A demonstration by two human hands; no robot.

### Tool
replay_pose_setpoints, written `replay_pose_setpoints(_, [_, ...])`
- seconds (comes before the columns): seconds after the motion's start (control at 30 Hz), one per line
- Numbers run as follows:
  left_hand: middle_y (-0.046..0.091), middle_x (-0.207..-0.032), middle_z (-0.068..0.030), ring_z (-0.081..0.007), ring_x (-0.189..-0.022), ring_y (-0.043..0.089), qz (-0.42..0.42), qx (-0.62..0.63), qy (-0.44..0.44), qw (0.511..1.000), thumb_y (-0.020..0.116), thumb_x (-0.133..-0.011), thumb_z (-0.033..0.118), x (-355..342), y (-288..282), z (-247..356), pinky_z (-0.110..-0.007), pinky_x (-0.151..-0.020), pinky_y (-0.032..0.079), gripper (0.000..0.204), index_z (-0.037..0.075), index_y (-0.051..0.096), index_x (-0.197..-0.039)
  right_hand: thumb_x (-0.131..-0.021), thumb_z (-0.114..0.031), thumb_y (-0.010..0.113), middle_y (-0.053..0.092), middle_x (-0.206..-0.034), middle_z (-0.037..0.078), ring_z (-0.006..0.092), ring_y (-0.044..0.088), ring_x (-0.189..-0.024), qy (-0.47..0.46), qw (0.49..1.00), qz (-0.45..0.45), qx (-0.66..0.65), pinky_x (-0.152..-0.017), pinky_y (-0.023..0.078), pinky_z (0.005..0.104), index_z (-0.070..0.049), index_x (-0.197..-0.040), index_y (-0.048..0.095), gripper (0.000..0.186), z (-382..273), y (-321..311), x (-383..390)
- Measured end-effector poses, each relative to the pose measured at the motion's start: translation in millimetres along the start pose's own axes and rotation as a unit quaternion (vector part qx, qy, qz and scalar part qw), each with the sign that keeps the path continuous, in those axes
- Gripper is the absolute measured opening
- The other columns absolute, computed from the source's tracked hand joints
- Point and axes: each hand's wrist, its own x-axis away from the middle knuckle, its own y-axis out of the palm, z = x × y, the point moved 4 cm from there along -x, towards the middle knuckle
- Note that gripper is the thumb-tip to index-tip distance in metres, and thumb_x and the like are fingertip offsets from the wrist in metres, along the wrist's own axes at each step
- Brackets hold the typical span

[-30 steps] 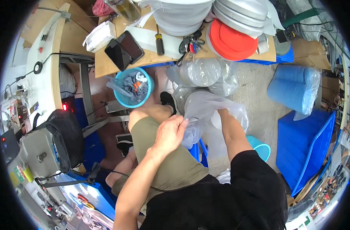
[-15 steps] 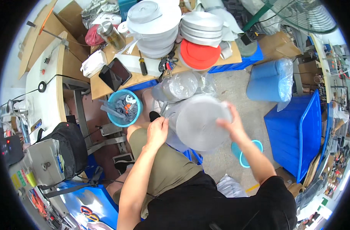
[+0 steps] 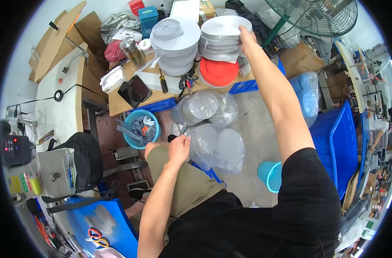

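My right hand reaches far forward, its fingers round the edge of the top white roll of flat tape on a stack of several such rolls. Close to my lap, my left hand is closed on the gathered edge of a clear plastic bag. A pale round shape shows through the bag's film. Beyond it lie more clear-wrapped round rolls. The fingertips of my left hand are partly hidden.
Beside the stack stand a taller pile of white rolls and a red roll. A screwdriver, keys and a phone lie on the table. Around me are a blue bucket, a turquoise bin and a blue crate.
My right hand has moved from over the bag up to the stack on the table, and the pale roll no longer covers the bag. The left hand stays at the bag.
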Motion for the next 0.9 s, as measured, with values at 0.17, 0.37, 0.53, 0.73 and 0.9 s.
replay_pose_setpoints(0.17, [0.066,-0.083,-0.0236,-0.0428,-0.084,0.065,-0.029,0.007,-0.015,0.999,0.062,-0.100,0.030,-7,6,3,-0.051,-0.075,0.049,0.035,0.000,0.064,-0.083,-0.085,-0.042,0.079,0.064,-0.134,0.024,0.0386,0.063,-0.123,-0.186,0.970,0.114,0.111,-0.107,0.048,0.0454,0.003,-0.143,0.054,0.078,-33,-1,3])
replay_pose_setpoints(0.37, [0.054,-0.145,-0.0232,-0.0366,-0.138,0.050,0.072,0.145,0.055,0.985,0.069,-0.097,0.026,12,-18,38,-0.046,-0.109,0.045,0.056,-0.001,0.050,-0.143,-0.101,-0.027,0.068,0.066,-0.133,0.016,0.0260,0.067,-0.118,-0.182,0.923,-0.149,-0.306,-0.099,0.054,0.0396,0.001,-0.141,0.054,0.051,-9,-69,142])
replay_pose_setpoints(0.53, [0.055,-0.147,-0.0164,-0.0259,-0.133,0.056,0.059,0.678,-0.162,0.714,0.075,-0.098,0.021,59,-77,103,-0.041,-0.110,0.047,0.067,-0.002,0.042,-0.152,-0.095,-0.045,0.073,0.061,-0.138,0.015,0.0252,0.058,-0.127,0.139,0.944,-0.267,-0.137,-0.107,0.048,0.0432,0.002,-0.143,0.051,0.071,167,-117,365])
replay_pose_setpoints(0.73, [0.062,-0.140,-0.0130,-0.0244,-0.125,0.063,0.225,0.522,-0.257,0.782,0.071,-0.100,0.021,193,-161,43,-0.044,-0.108,0.052,0.054,-0.001,0.051,-0.146,-0.084,-0.068,0.075,0.049,-0.152,0.022,0.0340,0.046,-0.142,0.209,0.927,-0.206,0.234,-0.115,0.041,0.0466,0.004,-0.153,0.037,0.106,407,-160,421])
replay_pose_setpoints(0.9, [0.059,-0.144,-0.0158,-0.0278,-0.129,0.061,0.376,0.506,-0.273,0.727,0.069,-0.101,0.026,286,-210,26,-0.047,-0.108,0.052,0.060,-0.002,0.047,-0.149,-0.074,-0.075,0.079,0.037,-0.160,0.028,0.0402,0.039,-0.148,0.350,0.881,-0.305,0.089,-0.117,0.039,0.0474,0.007,-0.154,0.031,0.125,437,-100,435])
